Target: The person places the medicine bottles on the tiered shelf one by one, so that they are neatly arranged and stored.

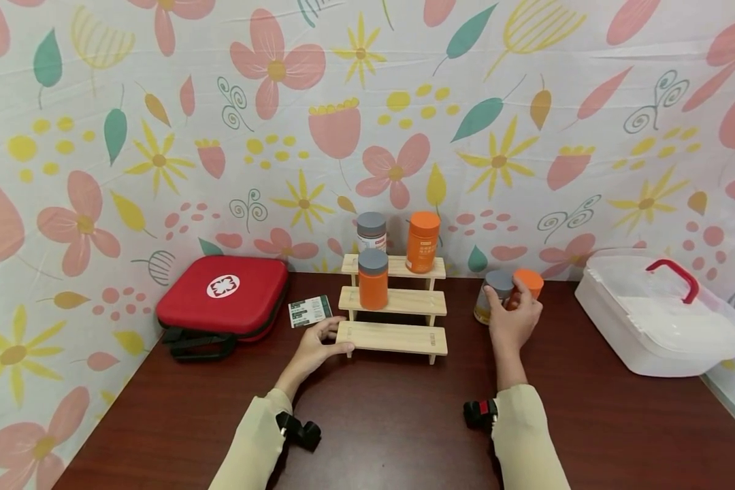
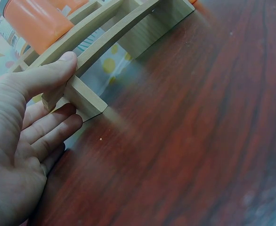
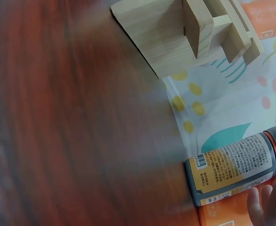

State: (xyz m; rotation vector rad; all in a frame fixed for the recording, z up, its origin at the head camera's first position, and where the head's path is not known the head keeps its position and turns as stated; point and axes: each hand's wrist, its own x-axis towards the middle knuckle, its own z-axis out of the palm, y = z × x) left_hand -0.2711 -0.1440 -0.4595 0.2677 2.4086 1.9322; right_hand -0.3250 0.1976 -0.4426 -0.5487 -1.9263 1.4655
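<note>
A three-step wooden display stand [image 1: 392, 338] stands on the table. My left hand [image 1: 312, 350] holds the left end of its lowest step, thumb on the board and fingers beside and below it. At the right, my right hand [image 1: 514, 320] grips a grey-lidded bottle [image 3: 234, 167] near its lid, the thumb against one side. An orange-lidded bottle [image 1: 529, 280] stands right beside that bottle, partly hidden by the fingers. An orange bottle with a grey lid [image 1: 373, 289] sits on the middle step. The top step bears a grey-lidded bottle [image 1: 371, 228] and an orange bottle [image 1: 424, 245].
A red first-aid case [image 1: 223, 299] lies at the left, its black handle toward the front. Between case and stand lies a green-and-white card or flat pack [image 1: 309, 311]. A white lidded box [image 1: 661, 320] with a red handle stands at the right. A flower-patterned cloth hangs behind the table.
</note>
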